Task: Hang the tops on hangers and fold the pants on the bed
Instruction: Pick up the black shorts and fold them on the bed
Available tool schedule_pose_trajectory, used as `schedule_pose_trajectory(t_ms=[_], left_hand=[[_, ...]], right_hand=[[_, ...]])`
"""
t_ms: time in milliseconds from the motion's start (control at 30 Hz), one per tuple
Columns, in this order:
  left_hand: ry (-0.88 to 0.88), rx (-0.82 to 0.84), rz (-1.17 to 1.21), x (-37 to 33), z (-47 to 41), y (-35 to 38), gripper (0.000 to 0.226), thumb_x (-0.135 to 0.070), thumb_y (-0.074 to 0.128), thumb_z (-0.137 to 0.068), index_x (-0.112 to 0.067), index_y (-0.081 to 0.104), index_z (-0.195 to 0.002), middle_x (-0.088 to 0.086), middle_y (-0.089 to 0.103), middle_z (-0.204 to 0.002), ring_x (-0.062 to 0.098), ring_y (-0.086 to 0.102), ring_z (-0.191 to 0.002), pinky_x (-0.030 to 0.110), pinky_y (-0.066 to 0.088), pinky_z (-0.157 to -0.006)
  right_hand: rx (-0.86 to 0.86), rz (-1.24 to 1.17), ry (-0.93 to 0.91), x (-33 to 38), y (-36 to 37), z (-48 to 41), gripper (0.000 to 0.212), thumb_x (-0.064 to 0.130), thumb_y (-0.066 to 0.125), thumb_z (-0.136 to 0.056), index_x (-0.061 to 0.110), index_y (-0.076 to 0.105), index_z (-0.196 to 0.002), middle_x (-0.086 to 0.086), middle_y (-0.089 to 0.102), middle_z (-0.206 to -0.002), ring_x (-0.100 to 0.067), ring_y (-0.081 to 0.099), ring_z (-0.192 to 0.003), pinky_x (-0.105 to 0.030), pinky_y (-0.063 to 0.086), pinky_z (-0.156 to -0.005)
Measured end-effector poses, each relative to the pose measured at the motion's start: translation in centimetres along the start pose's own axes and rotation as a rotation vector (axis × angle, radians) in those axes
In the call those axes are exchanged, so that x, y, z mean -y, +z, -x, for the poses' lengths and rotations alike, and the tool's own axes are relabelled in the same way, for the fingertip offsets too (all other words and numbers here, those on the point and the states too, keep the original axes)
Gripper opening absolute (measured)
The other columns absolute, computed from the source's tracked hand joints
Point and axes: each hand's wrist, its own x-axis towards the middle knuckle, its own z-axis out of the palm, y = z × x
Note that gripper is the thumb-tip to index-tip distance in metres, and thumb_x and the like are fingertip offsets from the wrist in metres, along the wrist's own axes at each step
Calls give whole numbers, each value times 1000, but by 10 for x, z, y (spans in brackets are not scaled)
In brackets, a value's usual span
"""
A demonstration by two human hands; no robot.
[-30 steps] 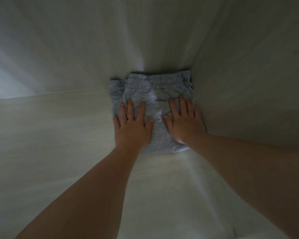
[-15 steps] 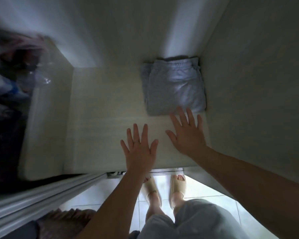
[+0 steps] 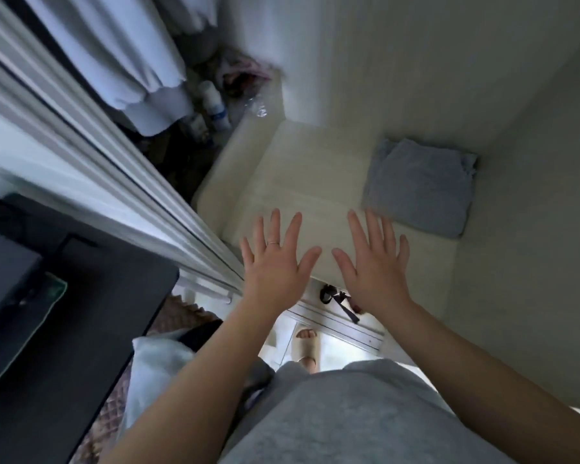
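A pair of grey pants (image 3: 419, 189), folded into a neat rectangle, lies on a pale wardrobe shelf (image 3: 302, 182) against its right wall. The left hand (image 3: 275, 266), a ring on one finger, and the right hand (image 3: 374, 262) hover near the shelf's front edge, fingers spread wide, holding nothing.

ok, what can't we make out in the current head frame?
- Folded grey pants: waistband and fold layers unreadable, soft focus.
- Clutter by the white plastic bottle: motion-blurred, dim.
- Left hand and right hand: palms hidden, only their backs show.
- Hangers and tops: not identifiable.
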Motion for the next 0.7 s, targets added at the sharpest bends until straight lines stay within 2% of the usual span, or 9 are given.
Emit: schedule_pose_trajectory(t_ms=[167,367,533,700], left_hand=[[-105,-153,10,-4,83,-24,70,-72,13,-96,-42,2,-159,-4,-11,-169,23,-23,-152,49,-17,-119],[-270,-349,-56,-6,191,-40,72,-71,10,-97,-37,8,-160,1,-5,-170,28,-18,-154,49,-15,-119],[-511,-450,-12,-3,284,-38,71,-69,13,-97,-35,16,-160,1,2,-170,27,-12,-155,50,-11,-121],[-786,-529,63,4,374,-27,72,-69,13,-95,-37,15,-160,-2,-1,-170,22,-16,-154,50,-9,-123]], right_hand=[[16,-67,-191,26,-13,41,70,61,23,-100,33,3,-161,3,-9,-169,-25,-9,-155,-56,-1,-121],[19,-133,-444,55,-31,101,76,66,13,-92,33,6,-160,4,-5,-169,-23,-7,-155,-58,0,-121],[67,-230,-647,87,-36,165,72,63,22,-95,32,13,-159,0,9,-169,-27,3,-155,-59,6,-119],[165,-259,-881,122,-33,228,72,63,23,-96,32,15,-160,4,3,-169,-24,-2,-155,-55,3,-121]])
